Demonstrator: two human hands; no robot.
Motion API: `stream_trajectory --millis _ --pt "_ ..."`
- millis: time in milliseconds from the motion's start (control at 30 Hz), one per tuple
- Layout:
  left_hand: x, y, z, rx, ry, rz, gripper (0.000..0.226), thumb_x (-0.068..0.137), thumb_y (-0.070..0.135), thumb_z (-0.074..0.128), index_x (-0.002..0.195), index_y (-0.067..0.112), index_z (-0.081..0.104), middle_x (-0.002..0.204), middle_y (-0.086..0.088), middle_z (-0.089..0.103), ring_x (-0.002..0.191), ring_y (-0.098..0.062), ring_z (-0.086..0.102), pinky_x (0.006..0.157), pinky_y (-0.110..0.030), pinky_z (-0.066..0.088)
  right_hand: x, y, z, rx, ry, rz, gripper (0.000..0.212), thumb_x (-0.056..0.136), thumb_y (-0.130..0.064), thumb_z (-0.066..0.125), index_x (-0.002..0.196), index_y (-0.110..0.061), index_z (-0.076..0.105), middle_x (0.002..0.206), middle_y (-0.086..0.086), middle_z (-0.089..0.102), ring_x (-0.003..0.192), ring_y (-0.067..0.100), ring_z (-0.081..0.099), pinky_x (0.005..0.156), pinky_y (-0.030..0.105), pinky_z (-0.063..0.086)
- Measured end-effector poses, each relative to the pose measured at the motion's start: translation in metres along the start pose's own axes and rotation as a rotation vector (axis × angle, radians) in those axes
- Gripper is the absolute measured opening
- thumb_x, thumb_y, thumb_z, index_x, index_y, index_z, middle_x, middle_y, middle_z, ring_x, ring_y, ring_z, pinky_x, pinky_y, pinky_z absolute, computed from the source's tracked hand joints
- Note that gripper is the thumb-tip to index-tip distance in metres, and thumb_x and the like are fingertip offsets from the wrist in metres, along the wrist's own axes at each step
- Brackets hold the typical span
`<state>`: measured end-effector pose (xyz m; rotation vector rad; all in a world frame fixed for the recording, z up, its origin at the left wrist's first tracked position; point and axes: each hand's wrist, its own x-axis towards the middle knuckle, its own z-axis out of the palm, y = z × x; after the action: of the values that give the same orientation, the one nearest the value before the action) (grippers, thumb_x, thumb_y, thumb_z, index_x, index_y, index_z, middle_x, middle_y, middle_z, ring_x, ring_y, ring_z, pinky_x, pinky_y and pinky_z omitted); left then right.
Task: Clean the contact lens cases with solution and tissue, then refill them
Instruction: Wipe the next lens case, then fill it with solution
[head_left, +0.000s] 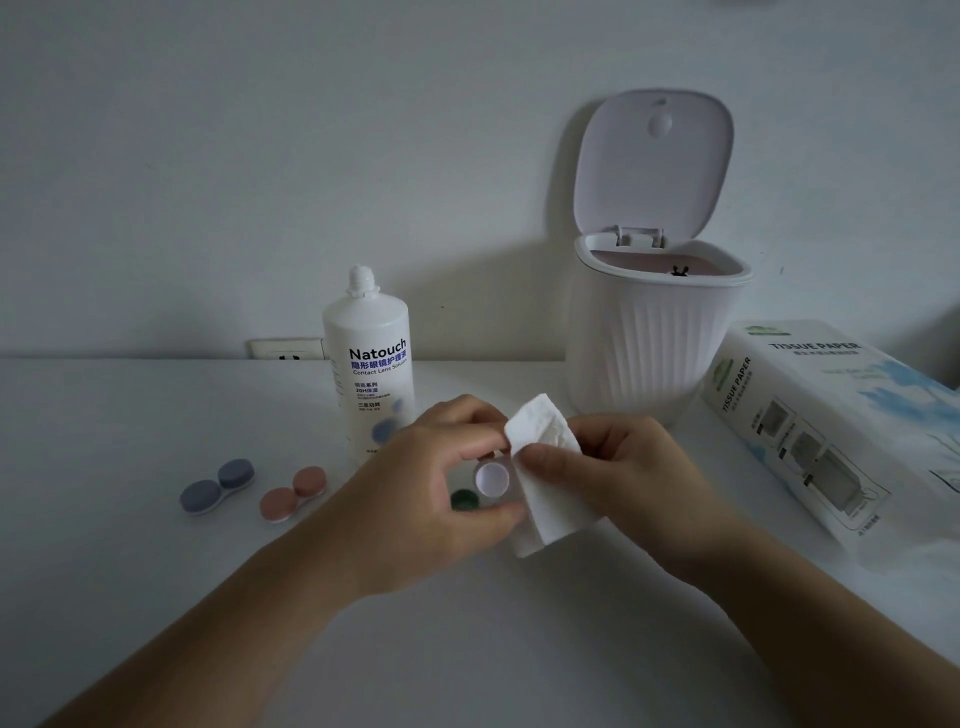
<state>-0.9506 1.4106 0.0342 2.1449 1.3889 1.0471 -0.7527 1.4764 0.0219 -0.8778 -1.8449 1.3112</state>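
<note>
Contact lens case, with one white well open toward me, sits above the white table, pinched in my left hand. Behind it, I see the ribbed white bin with its lid up, then the tissue paper box at right, then the uncapped Natouch solution bottle. My right hand grips a folded tissue, touching the case's edge. Left on the table lie a blue case and a pink case, both capped. A green cap lies under my left hand.
</note>
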Motion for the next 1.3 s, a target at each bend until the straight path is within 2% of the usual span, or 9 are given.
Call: stream_trajectory --millis 200,467,633,767,900,1067,1167,1233,1300 --pt "0.003 -0.003 0.001 -0.096 0.275 0.034 0.030 0.078 0.012 0.085 0.098 0.033 0.074 0.096 0.014 0.072 0.090 -0.014 0.068 0.080 -0.016 0.049 0.002 -0.002 -0.002 0.147 0.030 0.028 0.031 0.082 -0.038 0.071 0.093 -0.009 0.079 0.088 0.013 0.076 0.077 0.014 0.070 0.066 0.022 0.053" --pt "0.004 -0.008 -0.005 -0.078 0.027 0.013 0.028 0.083 0.013 0.081 0.087 0.038 0.069 0.090 0.013 0.066 0.091 -0.013 0.063 0.081 -0.010 0.042 -0.003 -0.007 -0.002 0.044 -0.178 0.097 0.029 0.089 -0.045 0.067 0.099 -0.022 0.079 0.096 0.004 0.078 0.086 0.015 0.073 0.073 0.021 0.054" --pt "0.003 -0.009 0.001 0.015 0.156 0.078 0.031 0.082 0.013 0.082 0.084 0.039 0.067 0.085 0.014 0.066 0.085 -0.012 0.064 0.075 -0.012 0.044 -0.003 -0.007 -0.001 -0.020 -0.087 0.059 0.029 0.090 -0.044 0.067 0.095 -0.019 0.079 0.090 0.008 0.077 0.078 0.012 0.070 0.067 0.020 0.053" --pt "0.003 -0.006 0.012 0.124 0.338 0.192 0.010 0.080 0.018 0.083 0.086 0.021 0.075 0.082 0.012 0.067 0.078 -0.008 0.064 0.072 -0.027 0.050 -0.004 -0.009 0.003 -0.006 0.028 -0.012 0.035 0.083 -0.047 0.064 0.088 -0.015 0.078 0.081 0.008 0.076 0.069 0.009 0.067 0.061 0.018 0.051" --pt "0.004 -0.003 0.018 0.172 0.455 0.220 0.025 0.073 0.025 0.081 0.095 0.012 0.079 0.083 0.007 0.069 0.073 -0.007 0.063 0.070 -0.037 0.054 -0.004 -0.010 0.006 0.068 0.089 -0.033 0.038 0.083 -0.048 0.064 0.087 -0.014 0.079 0.083 0.009 0.077 0.072 0.011 0.070 0.065 0.019 0.053" --pt "0.002 -0.010 0.006 0.113 0.272 0.208 0.015 0.082 0.025 0.080 0.091 0.015 0.075 0.084 0.011 0.066 0.078 -0.007 0.063 0.075 -0.023 0.050 -0.003 -0.010 -0.001 -0.149 -0.045 0.012 0.049 0.082 -0.054 0.063 0.085 -0.006 0.075 0.074 0.018 0.068 0.063 0.010 0.058 0.056 0.019 0.044" --pt "0.000 -0.013 0.000 0.096 0.138 0.174 0.021 0.082 0.034 0.070 0.093 0.016 0.074 0.085 0.011 0.066 0.082 -0.010 0.062 0.075 -0.013 0.045 -0.006 -0.012 -0.005 -0.182 -0.201 0.077 0.040 0.085 -0.052 0.065 0.077 -0.015 0.073 0.064 0.002 0.062 0.059 0.009 0.055 0.053 0.018 0.043" --pt "0.001 -0.013 0.000 0.092 0.142 0.164 0.017 0.080 0.028 0.077 0.093 0.016 0.075 0.083 0.008 0.067 0.082 -0.011 0.063 0.074 -0.012 0.045 -0.006 -0.012 -0.005 -0.194 -0.205 0.073 0.040 0.087 -0.052 0.066 0.076 -0.015 0.072 0.064 0.001 0.060 0.059 0.009 0.054 0.055 0.021 0.042" --pt "0.001 -0.011 0.003 0.093 0.228 0.176 0.015 0.077 0.017 0.084 0.087 0.019 0.074 0.080 0.008 0.066 0.079 -0.010 0.063 0.073 -0.010 0.043 -0.004 -0.010 -0.004 -0.206 -0.097 0.017 0.050 0.086 -0.053 0.065 0.081 -0.003 0.070 0.065 0.013 0.057 0.060 0.015 0.051 0.057 0.028 0.039"
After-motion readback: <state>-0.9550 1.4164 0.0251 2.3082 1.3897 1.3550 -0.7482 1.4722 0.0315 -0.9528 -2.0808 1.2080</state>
